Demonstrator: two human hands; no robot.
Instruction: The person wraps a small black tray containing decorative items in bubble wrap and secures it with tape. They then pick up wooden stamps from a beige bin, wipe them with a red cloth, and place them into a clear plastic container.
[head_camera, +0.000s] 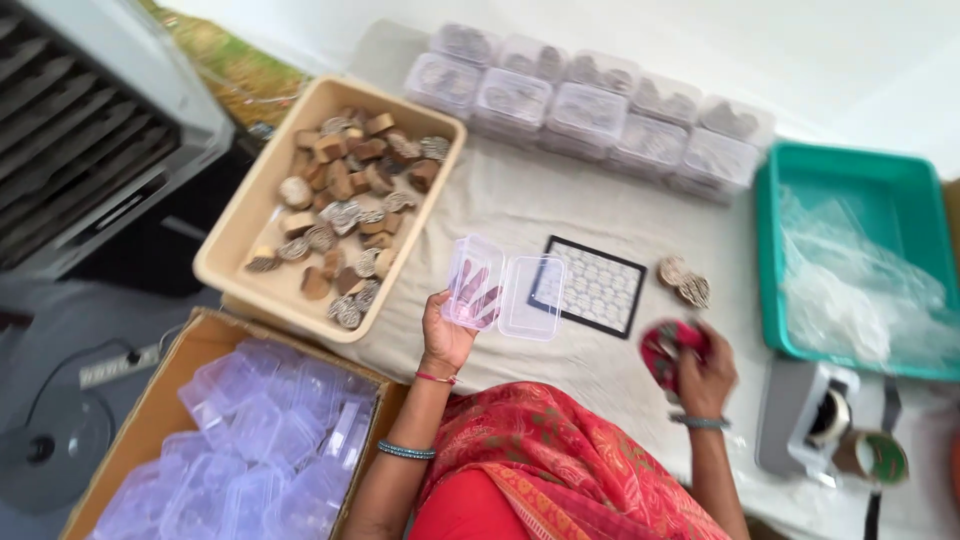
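Observation:
My left hand (447, 328) holds an open clear plastic box (503, 289) with a hinged lid, raised over the cloth-covered table (560, 205). My right hand (700, 365) is closed around a red cloth (668, 350), low at the table's near side. Just beyond the box lies a black-framed patterned pad (590, 288). Two carved wooden stamp blocks (685, 281) lie on the cloth above my right hand.
A beige tray (232, 240) of several carved wooden blocks sits at the left. A cardboard carton (180, 360) of empty clear boxes stands below it. Filled clear boxes (590, 105) line the back. A teal bin (900, 195) with plastic bags is at right, a tape dispenser (825, 420) below it.

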